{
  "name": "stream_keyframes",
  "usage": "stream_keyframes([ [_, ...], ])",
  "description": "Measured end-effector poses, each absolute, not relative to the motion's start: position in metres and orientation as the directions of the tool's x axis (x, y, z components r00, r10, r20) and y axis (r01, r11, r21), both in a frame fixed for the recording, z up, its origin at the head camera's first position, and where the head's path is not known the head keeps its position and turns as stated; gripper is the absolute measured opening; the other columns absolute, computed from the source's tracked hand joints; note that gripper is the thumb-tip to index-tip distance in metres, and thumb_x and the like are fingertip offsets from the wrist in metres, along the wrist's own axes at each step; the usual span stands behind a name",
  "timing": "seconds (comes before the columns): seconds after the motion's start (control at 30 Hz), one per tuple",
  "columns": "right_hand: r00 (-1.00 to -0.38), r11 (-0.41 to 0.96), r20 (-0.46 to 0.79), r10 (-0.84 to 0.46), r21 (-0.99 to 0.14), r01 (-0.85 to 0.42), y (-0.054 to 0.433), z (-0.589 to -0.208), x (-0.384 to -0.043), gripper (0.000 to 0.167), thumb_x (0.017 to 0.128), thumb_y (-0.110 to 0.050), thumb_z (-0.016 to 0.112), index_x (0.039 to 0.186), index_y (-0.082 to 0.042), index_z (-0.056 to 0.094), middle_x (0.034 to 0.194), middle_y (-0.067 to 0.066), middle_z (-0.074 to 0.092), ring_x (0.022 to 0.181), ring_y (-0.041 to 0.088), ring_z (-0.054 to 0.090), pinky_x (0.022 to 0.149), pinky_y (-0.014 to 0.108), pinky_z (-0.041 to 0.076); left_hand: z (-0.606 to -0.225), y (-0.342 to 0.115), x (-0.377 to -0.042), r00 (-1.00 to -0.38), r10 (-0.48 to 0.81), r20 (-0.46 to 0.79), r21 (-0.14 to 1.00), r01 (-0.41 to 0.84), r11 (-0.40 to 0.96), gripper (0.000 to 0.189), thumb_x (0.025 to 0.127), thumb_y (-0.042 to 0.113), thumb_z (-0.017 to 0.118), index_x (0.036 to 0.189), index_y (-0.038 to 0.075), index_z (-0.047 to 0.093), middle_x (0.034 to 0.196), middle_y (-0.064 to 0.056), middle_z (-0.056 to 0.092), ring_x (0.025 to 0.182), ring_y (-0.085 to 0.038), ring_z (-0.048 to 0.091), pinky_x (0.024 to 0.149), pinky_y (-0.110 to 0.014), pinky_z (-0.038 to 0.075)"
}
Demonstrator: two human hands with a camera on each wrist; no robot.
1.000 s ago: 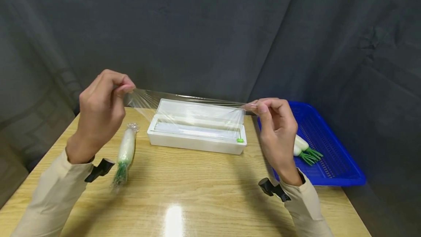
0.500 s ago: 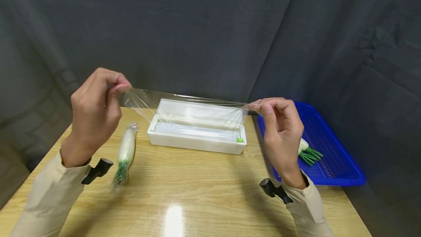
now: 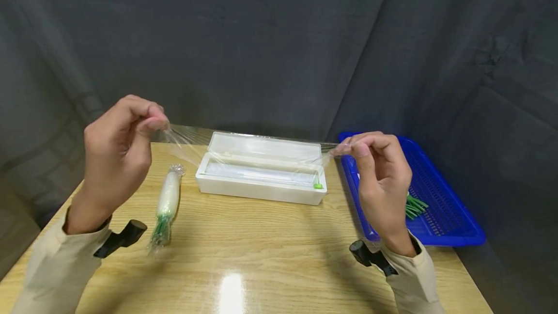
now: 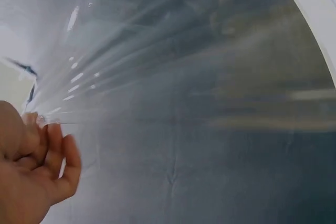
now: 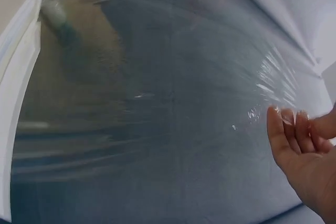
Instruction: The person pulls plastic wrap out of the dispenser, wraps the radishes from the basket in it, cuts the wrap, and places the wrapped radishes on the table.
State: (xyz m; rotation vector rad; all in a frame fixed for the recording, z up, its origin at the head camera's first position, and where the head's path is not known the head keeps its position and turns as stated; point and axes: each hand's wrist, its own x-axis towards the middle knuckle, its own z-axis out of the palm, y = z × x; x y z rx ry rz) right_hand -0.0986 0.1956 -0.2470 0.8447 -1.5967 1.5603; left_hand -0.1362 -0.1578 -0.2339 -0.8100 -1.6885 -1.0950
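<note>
- Clear film [image 3: 187,137]: stretched between both hands, above the white box [image 3: 257,193], its lid raised on the far side.
- Left hand [image 3: 117,154] pinches the film's left end, thumb against fingers; right hand [image 3: 385,178] pinches the right end likewise.
- Handling, my guess: near weightless, limp, clingy, tears easily; best held at the corners, pulled evenly.
- Film's lower run hard to make out, being transparent.
- Surface: wood-grain table [image 3: 261,246], glare near; wrapped radish [image 3: 167,200] left, blue basket [image 3: 462,231] right.
- Room: dark curtain [image 3: 244,47], far side.
</note>
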Motion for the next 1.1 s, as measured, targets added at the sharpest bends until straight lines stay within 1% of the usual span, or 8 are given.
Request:
stream_keyframes([
  [0.13, -0.558, -0.017, 0.825, -0.087, -0.561, -0.828, 0.208, -0.244, -0.097, 0.016, 0.108, 0.008, 0.046, 0.099, 0.02, 0.047, 0.094, 0.009, 0.064, 0.086, 0.021, 0.066, 0.081, 0.028, 0.06, -0.233, -0.166, -0.128, -0.46, 0.126, 0.879, 0.435, 0.881, 0.184, 0.031, 0.1, 0.01, 0.067, 0.092, -0.019, 0.059, 0.092, 0.001, 0.067, 0.088, -0.01, 0.066, 0.086, -0.018, 0.053],
  [0.23, -0.571, -0.072, 0.799, -0.188, -0.591, -0.803, 0.217, -0.244, -0.095, 0.013, 0.108, 0.009, 0.045, 0.098, 0.017, 0.048, 0.092, 0.009, 0.062, 0.083, 0.021, 0.064, 0.075, 0.027, 0.059, -0.234, -0.175, -0.124, -0.5, 0.234, 0.834, 0.51, 0.86, 0.019, 0.023, 0.1, 0.001, 0.066, 0.094, -0.02, 0.059, 0.094, -0.006, 0.068, 0.089, -0.016, 0.067, 0.089, -0.021, 0.055],
  [0.33, -0.546, -0.168, 0.777, -0.315, -0.611, -0.773, 0.225, -0.248, -0.096, 0.012, 0.107, 0.01, 0.044, 0.098, 0.016, 0.05, 0.091, 0.011, 0.06, 0.081, 0.022, 0.062, 0.072, 0.029, 0.059, -0.235, -0.184, -0.123, -0.503, 0.343, 0.794, 0.565, 0.817, -0.11, 0.015, 0.101, -0.005, 0.063, 0.096, -0.019, 0.059, 0.096, -0.012, 0.068, 0.091, -0.02, 0.069, 0.091, -0.024, 0.056],
  [0.5, -0.423, -0.312, 0.697, -0.579, -0.669, -0.675, 0.236, -0.257, -0.097, 0.01, 0.107, 0.012, 0.041, 0.1, 0.015, 0.048, 0.092, 0.017, 0.055, 0.083, 0.026, 0.06, 0.07, 0.033, 0.059, -0.241, -0.194, -0.122, -0.455, 0.479, 0.751, 0.606, 0.762, -0.228, 0.01, 0.101, -0.008, 0.059, 0.099, -0.018, 0.059, 0.097, -0.014, 0.067, 0.092, -0.021, 0.069, 0.086, -0.024, 0.058],
  [0.6, -0.354, -0.319, 0.603, -0.715, -0.732, -0.603, 0.241, -0.26, -0.094, 0.01, 0.106, 0.016, 0.038, 0.103, 0.013, 0.047, 0.094, 0.019, 0.055, 0.084, 0.027, 0.062, 0.072, 0.035, 0.06, -0.245, -0.196, -0.122, -0.39, 0.566, 0.727, 0.627, 0.712, -0.315, 0.007, 0.102, -0.01, 0.056, 0.1, -0.016, 0.058, 0.098, -0.014, 0.066, 0.092, -0.02, 0.067, 0.082, -0.026, 0.058],
  [0.7, -0.284, -0.275, 0.488, -0.825, -0.787, -0.553, 0.246, -0.261, -0.091, 0.014, 0.103, 0.019, 0.039, 0.105, 0.009, 0.049, 0.093, 0.019, 0.058, 0.083, 0.027, 0.065, 0.074, 0.036, 0.06, -0.25, -0.197, -0.124, -0.288, 0.672, 0.682, 0.656, 0.648, -0.387, 0.007, 0.103, -0.013, 0.05, 0.103, -0.014, 0.057, 0.1, -0.014, 0.064, 0.091, -0.021, 0.065, 0.079, -0.03, 0.057],
  [0.87, -0.153, -0.137, 0.264, -0.952, -0.817, -0.56, 0.246, -0.266, -0.086, 0.018, 0.102, 0.017, 0.049, 0.106, 0.0, 0.054, 0.09, 0.013, 0.066, 0.085, 0.016, 0.072, 0.076, 0.027, 0.061, -0.261, -0.197, -0.119, -0.172, 0.833, 0.526, 0.726, 0.602, -0.333, 0.013, 0.102, -0.013, 0.049, 0.106, -0.003, 0.057, 0.095, -0.011, 0.062, 0.086, -0.019, 0.065, 0.071, -0.031, 0.057],
  [1.1, -0.039, -0.05, 0.087, -0.995, -0.819, -0.571, 0.23, -0.289, -0.082, 0.015, 0.104, 0.01, 0.052, 0.105, -0.004, 0.056, 0.091, 0.009, 0.069, 0.09, 0.006, 0.072, 0.078, 0.019, 0.059, -0.281, -0.194, -0.108, -0.154, 0.922, 0.355, 0.782, 0.589, -0.203, 0.023, 0.095, -0.014, 0.058, 0.105, 0.007, 0.058, 0.087, -0.005, 0.062, 0.078, -0.012, 0.067, 0.069, -0.024, 0.059],
])
